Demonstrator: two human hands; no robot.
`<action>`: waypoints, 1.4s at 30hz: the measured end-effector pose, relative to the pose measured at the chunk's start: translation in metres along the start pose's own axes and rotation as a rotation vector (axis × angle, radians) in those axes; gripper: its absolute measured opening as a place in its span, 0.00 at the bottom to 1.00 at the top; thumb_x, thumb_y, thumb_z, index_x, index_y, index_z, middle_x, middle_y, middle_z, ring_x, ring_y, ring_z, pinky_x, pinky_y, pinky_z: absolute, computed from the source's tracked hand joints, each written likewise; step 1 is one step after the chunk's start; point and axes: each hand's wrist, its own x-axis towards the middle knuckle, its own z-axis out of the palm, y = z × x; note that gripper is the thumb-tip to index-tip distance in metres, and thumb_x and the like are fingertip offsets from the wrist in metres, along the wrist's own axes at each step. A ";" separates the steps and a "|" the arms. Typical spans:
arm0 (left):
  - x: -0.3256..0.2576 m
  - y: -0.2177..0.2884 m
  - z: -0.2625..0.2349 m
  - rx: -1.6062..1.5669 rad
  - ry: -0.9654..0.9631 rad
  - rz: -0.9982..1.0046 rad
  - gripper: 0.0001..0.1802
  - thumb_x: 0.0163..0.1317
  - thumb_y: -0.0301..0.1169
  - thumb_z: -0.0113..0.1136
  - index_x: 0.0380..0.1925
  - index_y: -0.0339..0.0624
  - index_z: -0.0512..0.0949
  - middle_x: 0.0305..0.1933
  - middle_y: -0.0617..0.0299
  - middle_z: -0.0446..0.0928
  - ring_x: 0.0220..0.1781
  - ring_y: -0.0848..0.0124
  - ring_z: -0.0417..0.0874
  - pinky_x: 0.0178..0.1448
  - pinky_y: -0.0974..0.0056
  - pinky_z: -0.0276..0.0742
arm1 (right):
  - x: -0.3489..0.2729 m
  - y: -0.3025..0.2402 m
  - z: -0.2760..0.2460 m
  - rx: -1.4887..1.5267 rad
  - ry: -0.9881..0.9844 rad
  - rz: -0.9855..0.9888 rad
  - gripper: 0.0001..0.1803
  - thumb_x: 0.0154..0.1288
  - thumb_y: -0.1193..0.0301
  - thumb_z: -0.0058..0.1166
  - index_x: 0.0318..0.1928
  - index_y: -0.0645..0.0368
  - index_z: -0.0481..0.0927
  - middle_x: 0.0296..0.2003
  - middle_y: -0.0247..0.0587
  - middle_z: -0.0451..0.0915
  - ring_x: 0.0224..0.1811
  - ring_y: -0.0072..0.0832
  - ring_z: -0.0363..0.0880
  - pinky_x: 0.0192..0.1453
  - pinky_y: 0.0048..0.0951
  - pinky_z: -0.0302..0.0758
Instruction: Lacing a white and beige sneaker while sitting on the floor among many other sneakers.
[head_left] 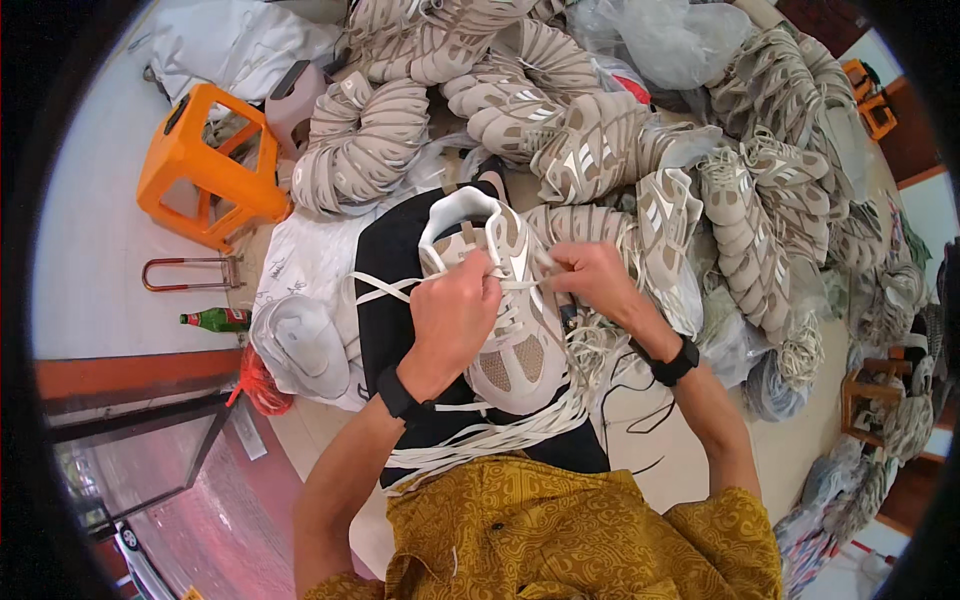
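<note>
A beige and white sneaker lies on my black-clothed lap, its toe toward me and its opening away. My left hand is closed at the left side of its lacing, the fingertips partly hidden. To the right, my right hand pinches the cream shoelace, which runs level between both hands across the shoe. Loose lace ends stick out left of my left hand. A bundle of spare cream laces is draped over my lap below the toe.
Long stacks of matching sneakers crowd the floor ahead, with more sneakers to the right. An orange plastic stool, a green bottle and white shoe pieces are at left. Clear plastic bags lie at the far side.
</note>
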 end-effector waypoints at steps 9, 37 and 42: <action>-0.002 -0.001 -0.004 0.044 0.035 0.075 0.06 0.48 0.26 0.55 0.23 0.42 0.68 0.18 0.56 0.74 0.18 0.60 0.76 0.21 0.60 0.70 | 0.011 -0.019 0.035 -0.486 -0.082 -0.512 0.07 0.41 0.74 0.57 0.24 0.62 0.76 0.17 0.38 0.74 0.16 0.29 0.70 0.20 0.26 0.65; 0.044 -0.023 -0.029 0.190 -0.511 0.151 0.04 0.48 0.28 0.51 0.23 0.41 0.73 0.20 0.51 0.74 0.24 0.53 0.77 0.28 0.54 0.71 | -0.006 0.009 0.071 0.551 0.332 0.047 0.02 0.47 0.78 0.52 0.22 0.65 0.76 0.17 0.26 0.69 0.18 0.12 0.62 0.20 0.16 0.57; 0.050 -0.034 -0.046 0.045 -0.591 0.172 0.05 0.48 0.29 0.51 0.21 0.38 0.73 0.19 0.52 0.74 0.23 0.54 0.76 0.27 0.57 0.70 | -0.010 0.010 0.077 0.473 0.323 0.033 0.03 0.47 0.78 0.52 0.21 0.65 0.75 0.15 0.26 0.67 0.17 0.11 0.61 0.20 0.16 0.57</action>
